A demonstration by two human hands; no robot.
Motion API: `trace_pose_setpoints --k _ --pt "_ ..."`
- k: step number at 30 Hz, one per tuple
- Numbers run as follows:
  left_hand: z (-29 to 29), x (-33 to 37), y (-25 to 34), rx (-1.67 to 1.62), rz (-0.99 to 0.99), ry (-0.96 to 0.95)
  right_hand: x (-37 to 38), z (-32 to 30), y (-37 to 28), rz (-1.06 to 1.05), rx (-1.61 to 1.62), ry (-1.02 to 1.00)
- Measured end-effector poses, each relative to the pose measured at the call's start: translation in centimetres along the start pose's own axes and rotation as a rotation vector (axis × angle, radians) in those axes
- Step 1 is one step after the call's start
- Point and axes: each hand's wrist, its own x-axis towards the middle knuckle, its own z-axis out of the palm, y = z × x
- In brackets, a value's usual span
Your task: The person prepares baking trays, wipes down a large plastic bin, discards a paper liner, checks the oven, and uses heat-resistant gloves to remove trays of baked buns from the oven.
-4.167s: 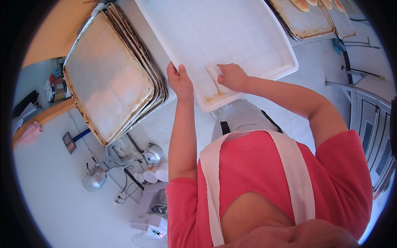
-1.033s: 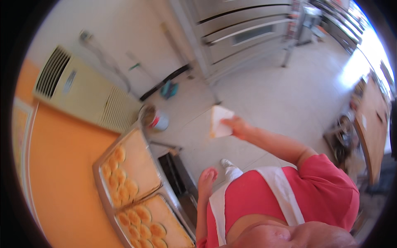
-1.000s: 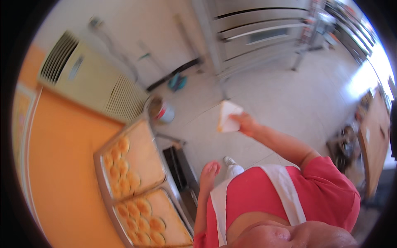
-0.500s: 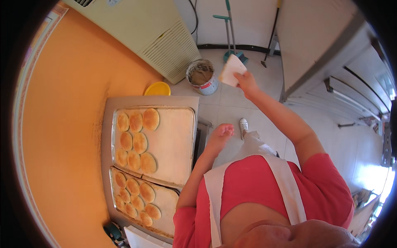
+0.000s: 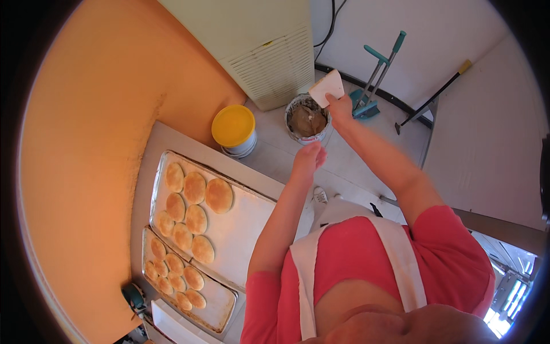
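My right hand [image 5: 339,109] grips a thin white squarish piece [image 5: 326,88] with a tan edge, thumb on its flat face; its exact kind is unclear. It is held up beside and partly over a bucket [image 5: 307,119] with a smeared rim and brownish contents. My left hand [image 5: 309,159] is just on the near side of that bucket, fingers curled together, with nothing visible in them. At the left, round golden-brown breads [image 5: 195,188] rest on a large metal baking tray [image 5: 246,229]. More small breads [image 5: 176,281] lie on a second tray [image 5: 220,312] nearer to me.
A bucket with a yellow lid [image 5: 234,126] stands by the orange wall [image 5: 86,172]. Behind are a cream vented cabinet [image 5: 269,63], a green-handled dustpan and brush [image 5: 372,86], and a yellow-ended pole tool [image 5: 435,97]. A white panel [image 5: 481,149] rises at the right.
My view has turned and I have moved nearer the buckets. Both hands have come closer to the open bucket, the right still holding the white piece. More of the yellow-lidded bucket shows.
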Motion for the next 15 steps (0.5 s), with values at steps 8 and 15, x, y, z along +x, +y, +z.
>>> trace_pose_setpoints --k 8,15 --pt "1.1 9.8 1.7 -0.342 0.226 0.306 -2.0 0.5 -1.8 0.391 -0.029 -0.181" --pt "-1.9 11.4 4.3 -0.155 0.178 0.233 4.6 -2.0 -3.2 0.536 -0.329 -0.522"
